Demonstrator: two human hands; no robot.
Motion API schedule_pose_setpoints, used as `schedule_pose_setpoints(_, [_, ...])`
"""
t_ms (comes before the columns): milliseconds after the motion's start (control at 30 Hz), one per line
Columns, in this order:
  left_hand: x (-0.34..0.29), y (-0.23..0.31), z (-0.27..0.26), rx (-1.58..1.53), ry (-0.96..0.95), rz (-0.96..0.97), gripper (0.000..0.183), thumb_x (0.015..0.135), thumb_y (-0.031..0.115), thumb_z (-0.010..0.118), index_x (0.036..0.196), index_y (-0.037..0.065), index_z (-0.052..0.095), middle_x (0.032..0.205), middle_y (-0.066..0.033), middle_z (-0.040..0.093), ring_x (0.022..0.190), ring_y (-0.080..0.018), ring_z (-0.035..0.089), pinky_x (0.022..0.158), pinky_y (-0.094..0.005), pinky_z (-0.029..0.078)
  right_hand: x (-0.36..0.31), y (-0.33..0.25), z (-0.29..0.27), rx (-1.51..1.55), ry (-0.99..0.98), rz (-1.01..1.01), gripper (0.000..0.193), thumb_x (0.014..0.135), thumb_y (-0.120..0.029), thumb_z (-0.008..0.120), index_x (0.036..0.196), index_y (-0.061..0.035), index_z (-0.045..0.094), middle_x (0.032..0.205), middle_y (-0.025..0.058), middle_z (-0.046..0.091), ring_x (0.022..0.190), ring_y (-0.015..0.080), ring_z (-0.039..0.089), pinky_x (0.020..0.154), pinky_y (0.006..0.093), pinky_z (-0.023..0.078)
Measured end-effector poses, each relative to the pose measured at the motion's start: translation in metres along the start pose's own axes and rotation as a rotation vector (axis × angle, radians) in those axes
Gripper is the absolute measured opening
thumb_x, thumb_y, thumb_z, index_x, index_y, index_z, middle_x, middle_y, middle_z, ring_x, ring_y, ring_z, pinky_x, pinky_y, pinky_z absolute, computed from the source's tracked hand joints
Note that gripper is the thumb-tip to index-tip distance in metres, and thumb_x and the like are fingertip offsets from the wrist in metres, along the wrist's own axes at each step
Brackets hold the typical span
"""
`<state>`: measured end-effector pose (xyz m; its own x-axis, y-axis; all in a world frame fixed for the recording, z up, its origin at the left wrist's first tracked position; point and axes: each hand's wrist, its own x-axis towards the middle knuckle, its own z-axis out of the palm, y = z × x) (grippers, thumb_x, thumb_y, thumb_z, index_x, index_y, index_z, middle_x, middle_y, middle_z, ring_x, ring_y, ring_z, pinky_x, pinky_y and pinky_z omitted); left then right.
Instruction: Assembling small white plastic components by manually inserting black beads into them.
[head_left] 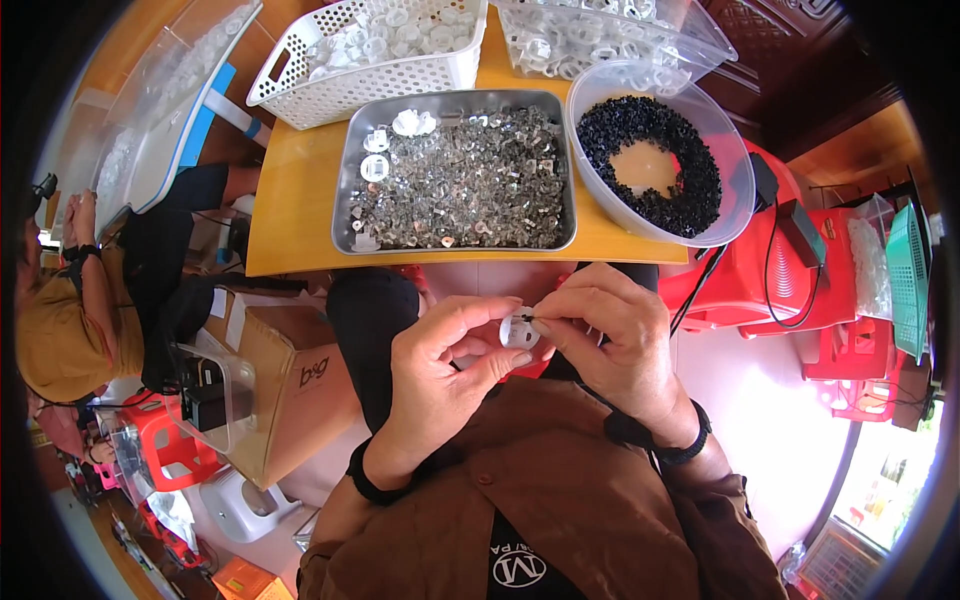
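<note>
Between the thumb and fingers of my left hand (432, 368) is a small white round plastic part (519, 333) with openings in it, held over my lap. My right hand (622, 338) pinches a tiny black piece (529, 318) against the upper side of that part. Both hands are closed and close together, just short of the table's near edge. Ahead of them lies a metal tray (344, 200) of small metal pieces (460, 180), with a few white plastic parts (375, 168) at its left. Right of it, a clear bowl (742, 192) holds many small black pieces (625, 118).
A white perforated basket (380, 92) and a clear tub (705, 38), both with pale plastic parts, stand at the table's (290, 225) far side. A cardboard box (310, 390) is low left. Another person's hands (80, 215) work at far left. Red stools (780, 270) stand right.
</note>
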<state>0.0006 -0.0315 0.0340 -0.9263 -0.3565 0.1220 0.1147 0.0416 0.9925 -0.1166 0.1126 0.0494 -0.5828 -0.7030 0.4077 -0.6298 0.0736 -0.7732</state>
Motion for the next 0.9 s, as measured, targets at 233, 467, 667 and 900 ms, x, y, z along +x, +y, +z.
schedule_pose_setpoints(233, [0.0, 0.002, -0.001, 0.047, -0.019, 0.028, 0.037, 0.075, -0.008, 0.071, 0.11, -0.008, 0.058, 0.103, -0.0118, 0.058, 0.089, -0.018, 0.064, 0.076, -0.0284, 0.058, 0.001, -0.003, 0.002, -0.06, 0.006, -0.029, 0.015, 0.07, 0.004, 0.071, 0.083, -0.0029, 0.067, 0.079, 0.0069, 0.06, 0.061, 0.015, 0.06, 0.051, 0.0257, 0.047])
schedule_pose_setpoints(467, [-0.001, 0.002, 0.001, 0.036, -0.005, 0.026, 0.036, 0.074, -0.011, 0.07, 0.108, -0.006, 0.059, 0.1, -0.0094, 0.061, 0.089, -0.0163, 0.066, 0.077, -0.0258, 0.056, 0.001, -0.003, 0.007, -0.077, 0.016, -0.072, 0.016, 0.069, 0.004, 0.071, 0.083, -0.0034, 0.066, 0.077, 0.0079, 0.06, 0.063, 0.0195, 0.06, 0.052, 0.0285, 0.047])
schedule_pose_setpoints(667, [0.001, 0.003, 0.003, 0.096, 0.025, 0.085, 0.034, 0.073, -0.011, 0.072, 0.104, -0.006, 0.061, 0.096, -0.01, 0.063, 0.087, -0.0164, 0.067, 0.075, -0.0265, 0.057, 0.0, -0.003, 0.008, -0.068, 0.005, -0.043, 0.015, 0.069, 0.004, 0.07, 0.082, -0.003, 0.065, 0.077, 0.008, 0.06, 0.062, 0.0192, 0.06, 0.052, 0.0283, 0.047])
schedule_pose_setpoints(900, [0.003, 0.001, 0.003, 0.165, 0.05, 0.138, 0.03, 0.071, -0.008, 0.075, 0.099, -0.007, 0.064, 0.091, -0.0108, 0.065, 0.082, -0.0167, 0.068, 0.072, -0.0264, 0.057, 0.001, 0.003, 0.011, -0.067, 0.017, -0.106, 0.013, 0.07, 0.0, 0.068, 0.081, -0.0038, 0.061, 0.072, 0.0088, 0.057, 0.063, 0.0279, 0.057, 0.055, 0.0363, 0.047])
